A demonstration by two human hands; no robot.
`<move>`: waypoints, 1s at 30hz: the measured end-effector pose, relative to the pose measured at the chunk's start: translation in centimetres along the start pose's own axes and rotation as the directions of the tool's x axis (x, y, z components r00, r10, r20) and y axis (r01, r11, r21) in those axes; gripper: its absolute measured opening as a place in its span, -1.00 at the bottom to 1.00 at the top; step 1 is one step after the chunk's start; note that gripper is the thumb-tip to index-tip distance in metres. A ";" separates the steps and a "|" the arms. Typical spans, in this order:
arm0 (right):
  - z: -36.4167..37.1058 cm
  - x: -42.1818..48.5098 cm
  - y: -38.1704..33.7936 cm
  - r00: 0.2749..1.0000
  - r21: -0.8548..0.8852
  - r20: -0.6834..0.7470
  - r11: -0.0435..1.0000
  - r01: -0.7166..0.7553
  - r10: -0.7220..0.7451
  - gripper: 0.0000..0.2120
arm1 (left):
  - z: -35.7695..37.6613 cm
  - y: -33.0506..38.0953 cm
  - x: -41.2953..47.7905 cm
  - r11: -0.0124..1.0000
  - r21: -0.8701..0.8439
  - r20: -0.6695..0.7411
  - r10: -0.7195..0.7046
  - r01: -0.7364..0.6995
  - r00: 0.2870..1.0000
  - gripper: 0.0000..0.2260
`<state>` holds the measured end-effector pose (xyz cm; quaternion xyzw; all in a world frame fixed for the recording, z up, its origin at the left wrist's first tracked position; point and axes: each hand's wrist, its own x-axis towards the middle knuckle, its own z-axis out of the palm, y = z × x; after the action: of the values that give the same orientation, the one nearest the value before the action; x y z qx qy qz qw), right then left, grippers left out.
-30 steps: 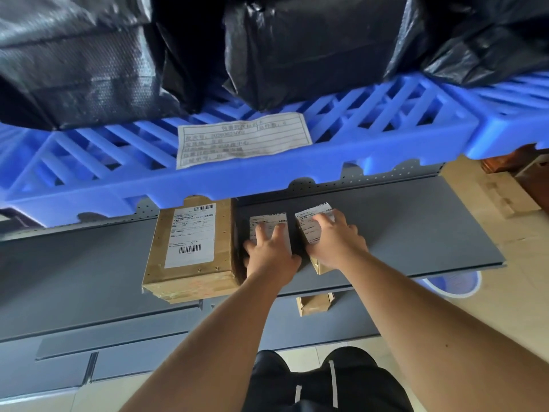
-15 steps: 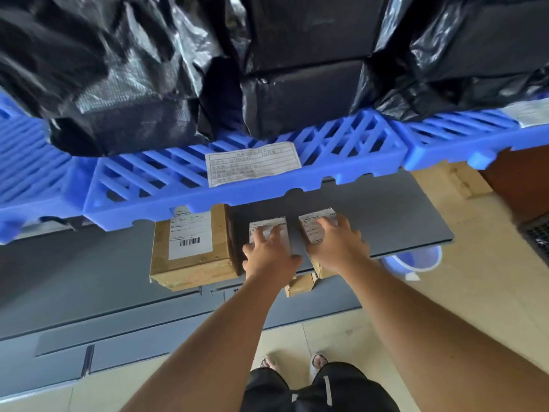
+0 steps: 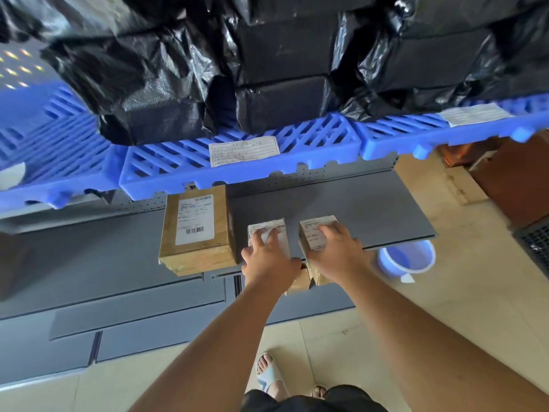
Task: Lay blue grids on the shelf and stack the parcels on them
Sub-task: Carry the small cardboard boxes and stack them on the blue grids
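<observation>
a: where are the parcels?
b: centre of the frame, on the grey shelf [image 3: 371, 203], under the blue grid [image 3: 320, 144] carrying black bags [image 3: 142, 84]. a large parcel [image 3: 196, 230], then two small ones.
a: hands?
b: left hand [image 3: 269, 258] lies straight-fingered on the left small parcel [image 3: 258, 229]. right hand [image 3: 337, 252] covers the right small parcel [image 3: 310, 231]; whether it grips, i cannot tell.
</observation>
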<state>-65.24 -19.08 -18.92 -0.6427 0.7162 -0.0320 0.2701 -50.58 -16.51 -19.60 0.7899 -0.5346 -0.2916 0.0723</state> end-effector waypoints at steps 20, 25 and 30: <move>-3.2 -11.7 -2.7 0.963 0.034 -0.077 0.965 0.260 -0.257 -0.48 | -4.3 -2.5 -13.8 0.995 0.015 -0.273 -0.092 0.100 0.958 -0.30; -3.3 -14.8 -5.9 0.956 0.066 -0.117 0.958 0.279 -0.270 -0.45 | -7.0 -5.2 -15.8 0.996 0.016 -0.325 -0.079 0.089 0.942 -0.29; -2.2 -18.0 -10.5 0.944 0.106 -0.153 0.945 0.309 -0.292 -0.38 | -10.6 -9.1 -18.0 0.998 0.004 -0.365 -0.052 0.057 0.930 -0.30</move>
<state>-56.19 -4.68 -6.75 -0.7222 0.6227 -0.1625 0.2536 -42.23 1.18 -7.92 0.8453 -0.4919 -0.1379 0.1563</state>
